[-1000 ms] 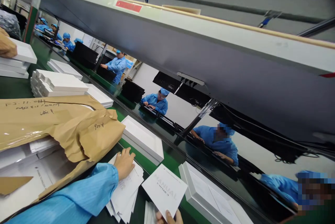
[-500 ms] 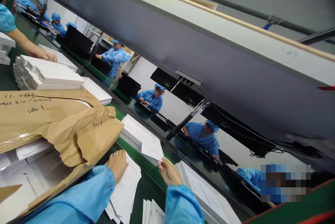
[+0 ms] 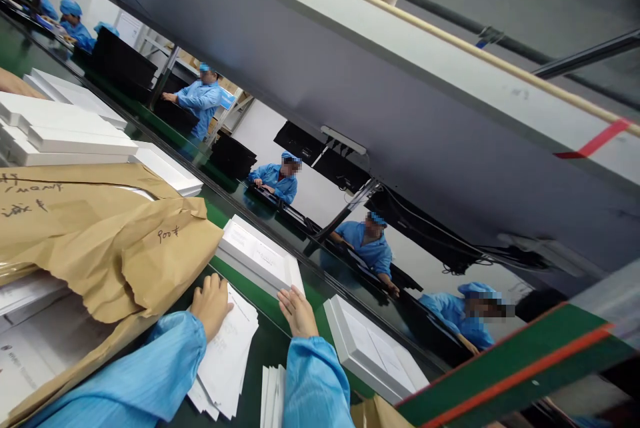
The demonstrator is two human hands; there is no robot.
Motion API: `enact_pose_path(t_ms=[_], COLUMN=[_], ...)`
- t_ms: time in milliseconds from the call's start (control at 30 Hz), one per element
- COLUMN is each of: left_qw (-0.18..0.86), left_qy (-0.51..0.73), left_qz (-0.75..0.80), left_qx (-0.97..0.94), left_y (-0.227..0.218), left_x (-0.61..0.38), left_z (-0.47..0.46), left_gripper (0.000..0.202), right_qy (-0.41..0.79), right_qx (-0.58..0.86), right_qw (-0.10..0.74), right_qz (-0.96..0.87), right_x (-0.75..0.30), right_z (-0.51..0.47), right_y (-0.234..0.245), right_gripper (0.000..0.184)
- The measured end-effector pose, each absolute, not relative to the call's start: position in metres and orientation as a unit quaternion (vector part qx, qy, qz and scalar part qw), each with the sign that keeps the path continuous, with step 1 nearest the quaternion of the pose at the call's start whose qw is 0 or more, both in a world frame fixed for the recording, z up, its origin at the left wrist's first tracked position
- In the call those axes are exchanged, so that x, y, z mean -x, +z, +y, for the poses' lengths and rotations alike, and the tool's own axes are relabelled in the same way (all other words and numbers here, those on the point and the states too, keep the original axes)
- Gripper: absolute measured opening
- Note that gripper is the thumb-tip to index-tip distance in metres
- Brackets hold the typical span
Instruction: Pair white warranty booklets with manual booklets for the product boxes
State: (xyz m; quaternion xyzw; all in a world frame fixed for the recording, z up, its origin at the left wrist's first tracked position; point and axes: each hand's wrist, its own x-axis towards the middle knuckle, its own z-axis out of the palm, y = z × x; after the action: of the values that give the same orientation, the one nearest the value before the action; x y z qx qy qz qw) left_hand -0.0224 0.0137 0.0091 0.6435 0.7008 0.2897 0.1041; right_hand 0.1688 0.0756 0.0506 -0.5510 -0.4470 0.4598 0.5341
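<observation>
My left hand (image 3: 213, 306) is curled over the left edge of a fanned stack of printed paper sheets (image 3: 231, 355), holding it against the dark green surface. My right hand (image 3: 299, 311) has its fingers stretched out and holds nothing. It is at the near right end of a shallow white box (image 3: 287, 275), where a printed sheet (image 3: 263, 253) lies inside. Whether the fingertips touch the box wall I cannot tell. Between my forearms stands a small bundle of white paper (image 3: 273, 391).
A torn brown paper bag (image 3: 155, 251) with papers inside lies at left. Behind it are stacked white trays (image 3: 70, 128) and part of another person's arm (image 3: 17, 83). Another white box (image 3: 373, 348) sits to the right. A green rail (image 3: 505, 375) crosses lower right. People work across the line.
My right hand has let go of the sheet, which now lies in the white box, and its fingers have straightened. My left hand stays on the stack. The whole view has shifted.
</observation>
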Motion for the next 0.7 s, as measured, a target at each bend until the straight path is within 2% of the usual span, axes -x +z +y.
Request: enact_pose_path(t_ms=[133,300,533,700], left_qw=[0.175,0.148,0.057,0.182], left_qy=[0.265,0.263,0.304,0.419], left_qz=[0.68,0.67,0.641,0.628], left_qx=[-0.661,-0.678,-0.702,-0.63], left_y=[0.009,0.009,0.02,0.028], left_x=[0.041,0.049,0.043,0.043], left_z=[0.026,0.028,0.012,0.013], left_gripper=[0.028,0.018,0.007,0.018], right_qy=[0.44,0.378,0.299,0.224], right_qx=[0.55,0.541,0.546,0.605], right_qw=[0.496,0.4,0.437,0.449], right_qz=[-0.508,-0.636,-0.649,-0.618], right_x=[-0.162,-0.154,-0.158,-0.203], right_z=[0.025,-0.042,-0.081,-0.079], right_y=[0.049,0.033,0.02,0.034], right_gripper=[0.031,0.032,0.026,0.022])
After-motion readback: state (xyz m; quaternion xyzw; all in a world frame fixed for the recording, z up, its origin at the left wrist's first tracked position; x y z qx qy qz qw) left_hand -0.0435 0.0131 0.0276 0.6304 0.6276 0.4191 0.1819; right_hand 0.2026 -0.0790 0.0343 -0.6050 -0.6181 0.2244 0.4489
